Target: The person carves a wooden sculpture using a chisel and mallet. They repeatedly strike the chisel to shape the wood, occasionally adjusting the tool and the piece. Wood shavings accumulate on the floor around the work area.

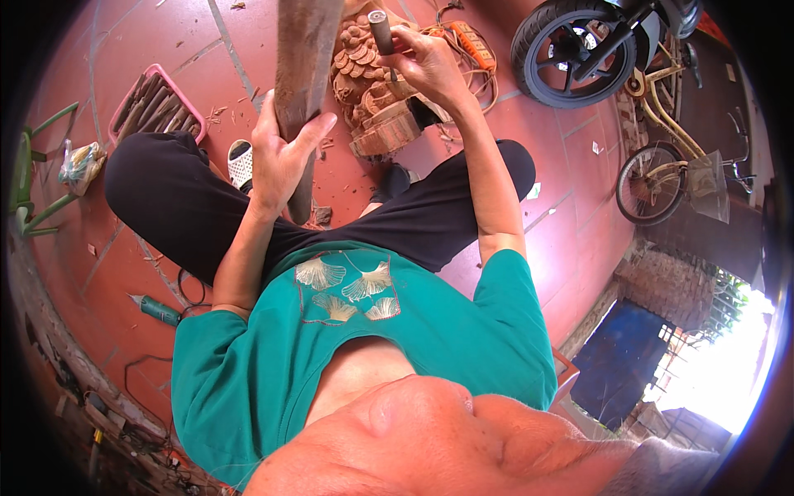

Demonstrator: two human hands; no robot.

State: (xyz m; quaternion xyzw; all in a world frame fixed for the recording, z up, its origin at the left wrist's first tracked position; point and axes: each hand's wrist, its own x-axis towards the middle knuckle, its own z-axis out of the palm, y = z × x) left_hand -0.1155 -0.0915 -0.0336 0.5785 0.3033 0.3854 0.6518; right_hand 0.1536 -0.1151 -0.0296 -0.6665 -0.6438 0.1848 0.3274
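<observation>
A long, flat wooden club point(310, 66), broad at its far end and narrower toward me, is gripped by my left hand point(277, 157), fingers wrapped round it. My right hand point(426, 70) holds a chisel point(381, 35) by its dark handle with a pale metal-ringed end. The chisel stands nearly upright over a reddish-brown wood carving point(380, 124) with rounded, coin-like relief. Its blade tip is hard to make out, so I cannot tell if it touches the wood. The carving sits on the floor between my feet, partly hidden behind the club.
A pink basket point(201, 132) of slender tools stands at left, near a green chair point(25, 178) and a plastic bag point(81, 164). A teal power tool point(157, 310) with a cable lies lower left. Beyond the carving are an orange power strip point(473, 48), a motorbike wheel point(529, 54) and a bicycle point(653, 178).
</observation>
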